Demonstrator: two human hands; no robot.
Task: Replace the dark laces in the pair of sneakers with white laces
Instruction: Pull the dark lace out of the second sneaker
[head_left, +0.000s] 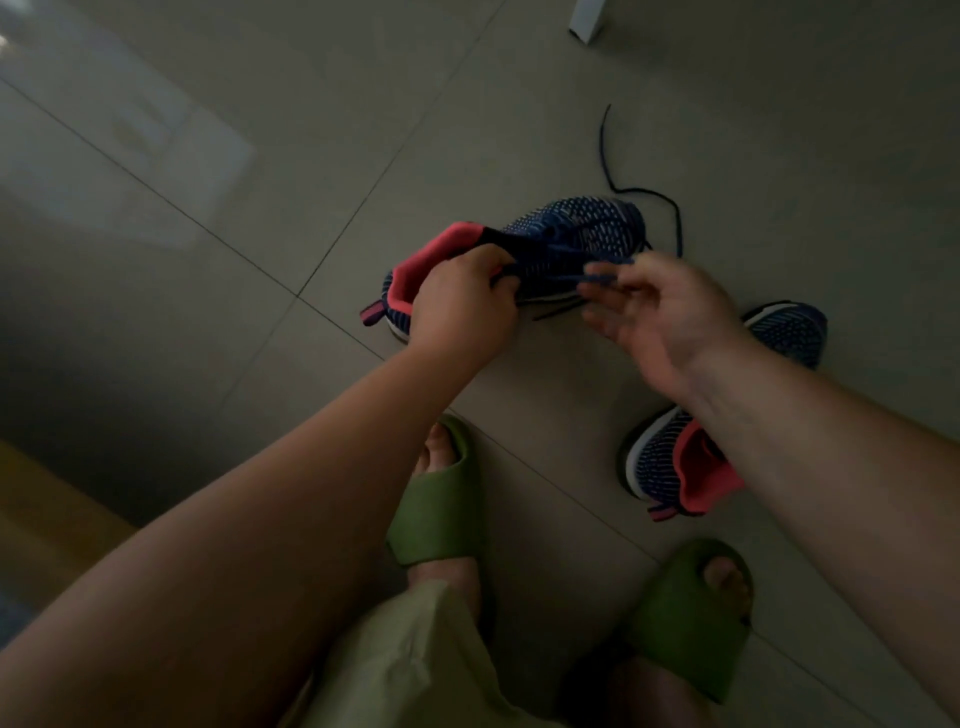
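A blue knit sneaker (571, 228) with a pink lining is held up above the floor. My left hand (462, 306) grips it at the tongue and collar. My right hand (660, 317) is blurred beside the sneaker's laced part, fingers spread, with a dark lace (597, 280) running across its fingertips; whether it pinches the lace is unclear. A loose stretch of dark lace (639, 192) trails past the toe onto the floor. The second blue sneaker (670, 462) lies on the floor under my right forearm.
Grey floor tiles (260, 156) fill the view. My feet in green slippers (441, 509) stand near the second sneaker. A white furniture leg (587, 21) is at the top edge. A wooden surface (47, 509) shows at the lower left.
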